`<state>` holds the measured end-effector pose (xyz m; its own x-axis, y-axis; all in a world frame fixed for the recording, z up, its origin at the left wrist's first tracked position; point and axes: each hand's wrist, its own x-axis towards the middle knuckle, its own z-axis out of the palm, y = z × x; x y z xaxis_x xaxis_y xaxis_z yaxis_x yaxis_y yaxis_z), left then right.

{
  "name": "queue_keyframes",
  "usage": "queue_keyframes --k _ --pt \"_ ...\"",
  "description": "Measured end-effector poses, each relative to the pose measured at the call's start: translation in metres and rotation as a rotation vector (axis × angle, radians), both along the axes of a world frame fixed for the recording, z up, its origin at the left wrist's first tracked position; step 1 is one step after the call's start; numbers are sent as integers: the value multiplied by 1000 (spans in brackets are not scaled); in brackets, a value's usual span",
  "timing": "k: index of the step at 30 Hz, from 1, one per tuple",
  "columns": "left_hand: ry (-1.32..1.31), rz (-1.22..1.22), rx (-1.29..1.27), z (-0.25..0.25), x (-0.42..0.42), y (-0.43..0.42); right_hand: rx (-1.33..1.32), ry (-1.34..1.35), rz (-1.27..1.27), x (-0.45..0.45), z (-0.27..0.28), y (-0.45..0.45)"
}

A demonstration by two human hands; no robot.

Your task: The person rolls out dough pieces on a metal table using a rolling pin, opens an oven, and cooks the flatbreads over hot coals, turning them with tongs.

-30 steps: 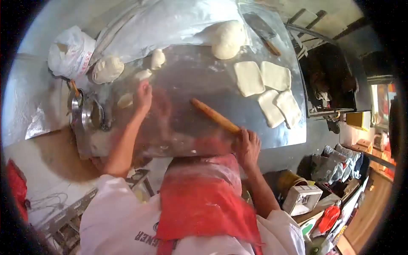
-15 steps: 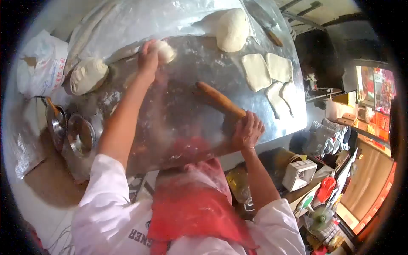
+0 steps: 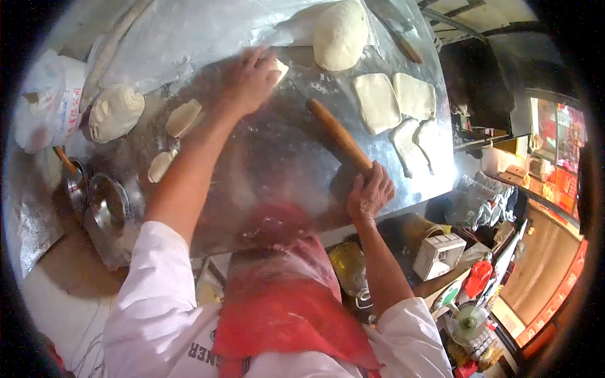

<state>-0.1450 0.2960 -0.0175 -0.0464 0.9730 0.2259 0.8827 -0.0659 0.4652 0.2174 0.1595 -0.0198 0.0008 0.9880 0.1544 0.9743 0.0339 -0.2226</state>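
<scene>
At the far middle of the metal worktop, my left hand is closed over a small piece of dough. Its fingers and thumb cover most of the piece, and a pale edge shows at the right. My right hand is wrapped round the near end of a wooden rolling pin, which points away and slightly left across the worktop. Two small flat dough pieces, one farther off and one nearer, lie left of my left forearm.
A large dough lump sits at the back, and another at the left. Flat dough sheets lie at the right, below a knife. Plastic sheeting covers the back. Metal bowls stand at the left edge.
My left hand has moved right with the piece of dough, and its fingers now spread more over it. The rolling pin's far end has swung slightly right and away; my right hand stays on it.
</scene>
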Motion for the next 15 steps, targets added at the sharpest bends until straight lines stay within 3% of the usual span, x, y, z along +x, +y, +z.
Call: queue_keyframes --k 3,5,7,9,10,15 --pt "-74 -54 -42 -18 35 -26 -12 31 3 -3 5 2" --pt "39 -172 172 -28 54 -46 -13 27 -3 -1 5 -1" --pt "17 -164 177 -29 55 -45 1 23 0 -1 4 4" --pt "-280 -105 20 -38 48 -40 -8 25 -42 1 3 2" --pt "27 -89 -67 -8 38 -37 -6 22 -54 0 2 2" --pt "66 -110 92 -26 25 -22 -60 55 -106 2 -2 3"
